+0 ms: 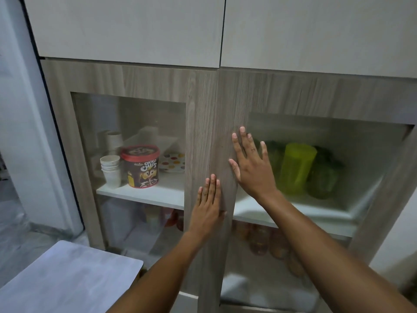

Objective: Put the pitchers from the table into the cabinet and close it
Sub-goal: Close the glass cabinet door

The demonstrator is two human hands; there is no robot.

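Note:
The wood-grain cabinet has two glass-panelled doors that meet at the middle. Behind the right door (pixel 228 114), a yellow-green pitcher (pixel 296 168) stands on the white upper shelf, with darker green pitchers (pixel 322 179) beside it. My right hand (pixel 250 166) lies flat with spread fingers on the right door's inner frame. My left hand (pixel 208 204) presses flat, lower down, on the seam between the left door (pixel 198 123) and the right one. Neither hand holds anything.
Behind the left glass stand a Choco Chips tub (pixel 141 166), stacked paper cups (pixel 110 170) and a dotted plate (pixel 172 162). Lower shelves hold blurred containers. A grey table corner (pixel 74 276) sits at the bottom left. White upper cabinet doors (pixel 135 30) are overhead.

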